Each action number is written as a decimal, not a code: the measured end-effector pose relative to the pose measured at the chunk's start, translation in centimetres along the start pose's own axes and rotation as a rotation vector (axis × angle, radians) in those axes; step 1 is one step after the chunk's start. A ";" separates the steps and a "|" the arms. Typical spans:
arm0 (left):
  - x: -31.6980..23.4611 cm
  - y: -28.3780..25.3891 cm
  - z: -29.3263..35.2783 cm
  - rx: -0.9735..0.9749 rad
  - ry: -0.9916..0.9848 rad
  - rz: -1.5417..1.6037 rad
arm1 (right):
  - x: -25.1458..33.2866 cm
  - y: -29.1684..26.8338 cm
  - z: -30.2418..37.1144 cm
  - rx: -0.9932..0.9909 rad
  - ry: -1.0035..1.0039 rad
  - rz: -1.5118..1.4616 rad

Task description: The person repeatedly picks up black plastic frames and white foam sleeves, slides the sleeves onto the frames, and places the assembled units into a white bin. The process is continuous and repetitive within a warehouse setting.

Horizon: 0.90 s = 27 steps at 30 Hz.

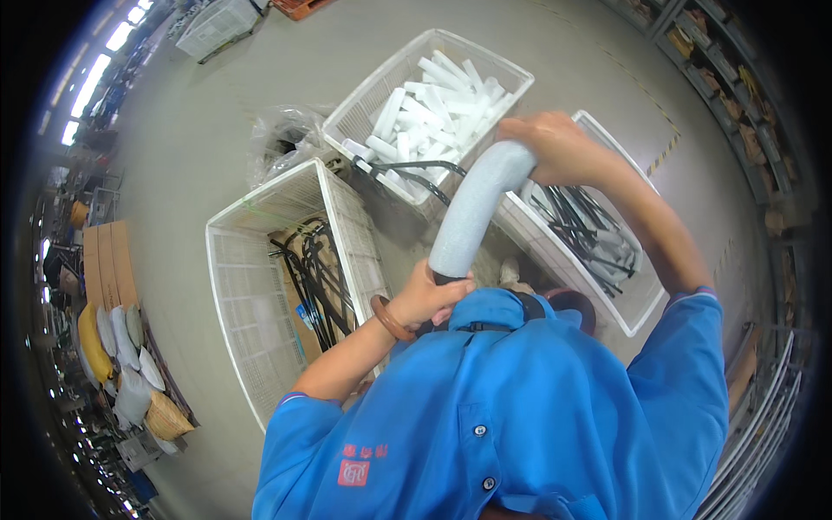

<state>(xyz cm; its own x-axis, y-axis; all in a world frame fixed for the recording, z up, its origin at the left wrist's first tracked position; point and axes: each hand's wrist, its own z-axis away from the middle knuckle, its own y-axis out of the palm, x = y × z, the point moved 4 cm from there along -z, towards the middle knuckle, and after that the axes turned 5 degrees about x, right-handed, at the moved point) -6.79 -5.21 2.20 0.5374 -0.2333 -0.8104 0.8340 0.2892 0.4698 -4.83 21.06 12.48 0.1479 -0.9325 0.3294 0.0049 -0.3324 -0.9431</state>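
A thick white-grey foam sleeve [472, 212] runs in a bend between my two hands. My right hand [555, 149] is closed around its upper end, and that end is partly hidden by the fingers. Below, my left hand [426, 299] is wrapped around the lower end, where a short black part shows under the sleeve. Thin black bent tubes [416, 165] stick out behind the sleeve, across the rim of the basket of foam pieces. Whether they join what I hold cannot be seen.
Ahead, a white plastic basket [347, 130] holds many white foam pieces [425, 113]. At left, another white basket [260, 251] has black bent tubes in it. A third white basket [637, 325] at right holds black rods. Clear plastic wrap [282, 143] lies by the baskets; shelves [724, 95] stand far right.
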 end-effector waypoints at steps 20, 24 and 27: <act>-24.6 6.5 -25.7 -0.095 0.887 -0.188 | -8.3 11.2 1.7 -0.752 0.434 -0.818; -14.0 8.9 -38.8 -0.091 0.763 -0.053 | -20.4 13.2 14.9 -0.716 0.710 -0.592; 1.4 5.9 -43.7 -0.028 0.321 -0.542 | -26.2 17.7 29.7 -0.417 1.066 -0.368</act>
<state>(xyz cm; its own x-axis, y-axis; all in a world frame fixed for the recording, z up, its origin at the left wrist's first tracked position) -6.59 36.77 -11.50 -0.0286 -0.0647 -0.9975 0.9714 0.2334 -0.0430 20.78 43.83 -14.23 -0.6885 -0.3540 0.6329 -0.4746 -0.4399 -0.7624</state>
